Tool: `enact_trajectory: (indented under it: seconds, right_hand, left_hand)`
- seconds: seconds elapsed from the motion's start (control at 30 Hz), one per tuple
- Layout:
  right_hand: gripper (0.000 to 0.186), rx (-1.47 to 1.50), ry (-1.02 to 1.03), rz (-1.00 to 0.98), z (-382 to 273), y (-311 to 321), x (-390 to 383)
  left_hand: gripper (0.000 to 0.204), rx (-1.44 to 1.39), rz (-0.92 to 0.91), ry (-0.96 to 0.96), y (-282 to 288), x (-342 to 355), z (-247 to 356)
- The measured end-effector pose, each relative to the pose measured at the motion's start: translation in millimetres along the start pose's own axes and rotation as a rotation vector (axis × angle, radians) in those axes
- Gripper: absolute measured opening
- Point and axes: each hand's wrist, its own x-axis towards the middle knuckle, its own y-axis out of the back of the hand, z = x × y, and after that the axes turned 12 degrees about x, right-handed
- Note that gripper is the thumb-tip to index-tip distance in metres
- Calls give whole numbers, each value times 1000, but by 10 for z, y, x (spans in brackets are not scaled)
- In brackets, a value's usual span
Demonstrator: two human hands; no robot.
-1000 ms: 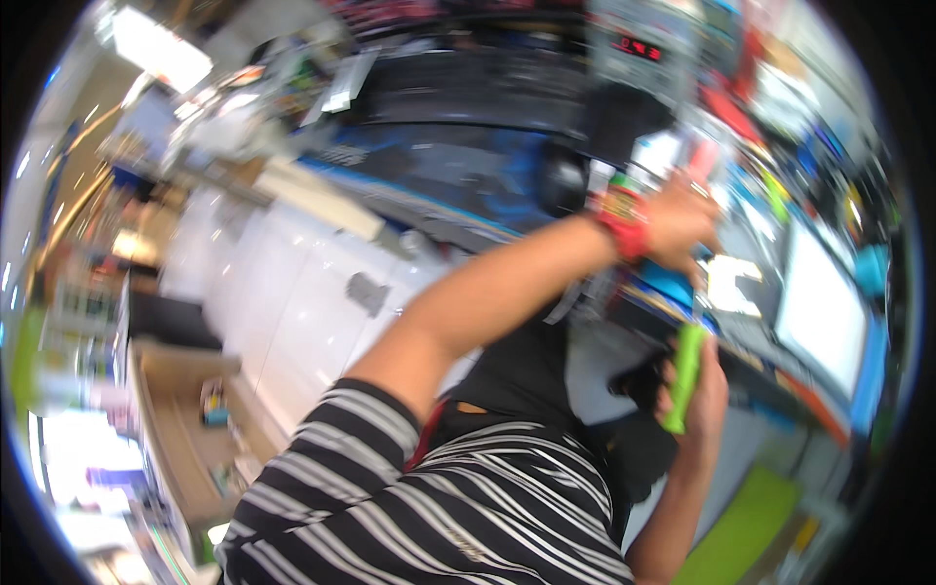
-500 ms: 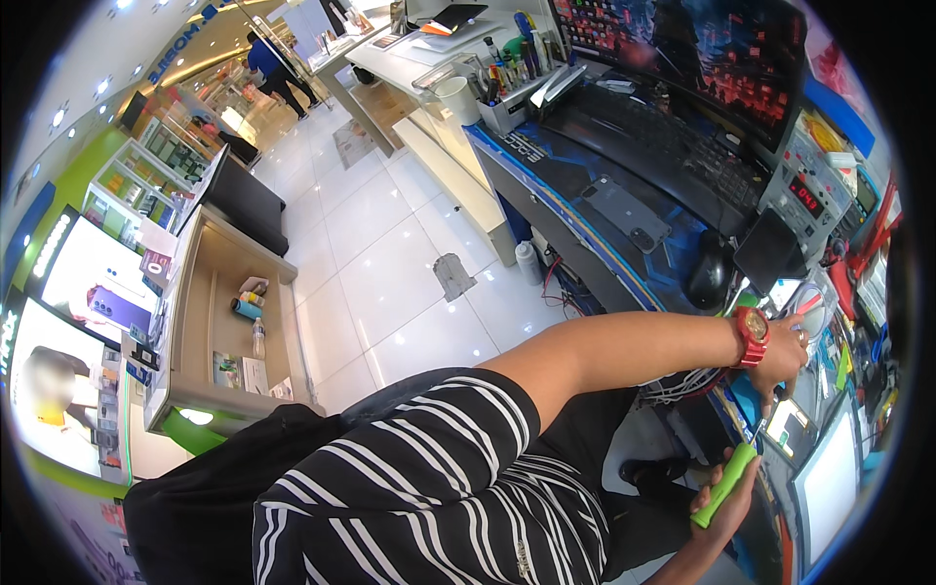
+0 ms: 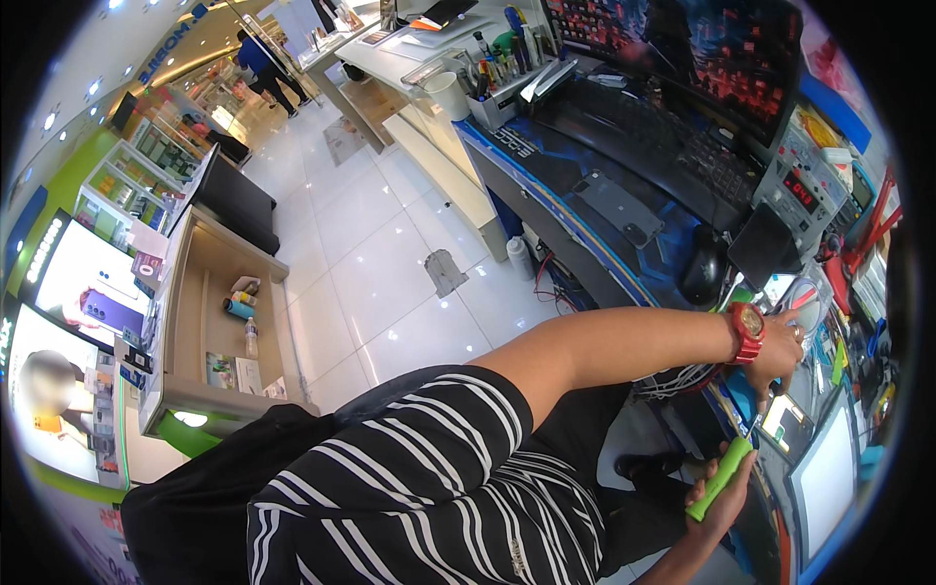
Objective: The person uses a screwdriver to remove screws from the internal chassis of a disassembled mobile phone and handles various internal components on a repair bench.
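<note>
The green handle (image 3: 721,478) looks like matt plastic, the floor tiles (image 3: 375,283) glossy.

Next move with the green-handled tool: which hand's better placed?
Right, I'd say: the right hand is wrapped around the green handle, while the left hand is beyond the handle's far end, off the grip.

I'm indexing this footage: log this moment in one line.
left hand: beside red wristwatch, grip unclear | right hand: gripping lime-green elongated handle | nearby: black rounded computer mouse
</note>
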Motion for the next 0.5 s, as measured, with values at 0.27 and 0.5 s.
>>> enact_trajectory:
  seconds: [0.27,0.5]
  right_hand:
    - [63,25,26,-11,-23,15,-7]
    - [61,-19,24,-97,-60,-108,18]
  left_hand:
    - [49,30,-82,-54,142,140,12]
    - [43,-84,-105,0,384,-63,-36]
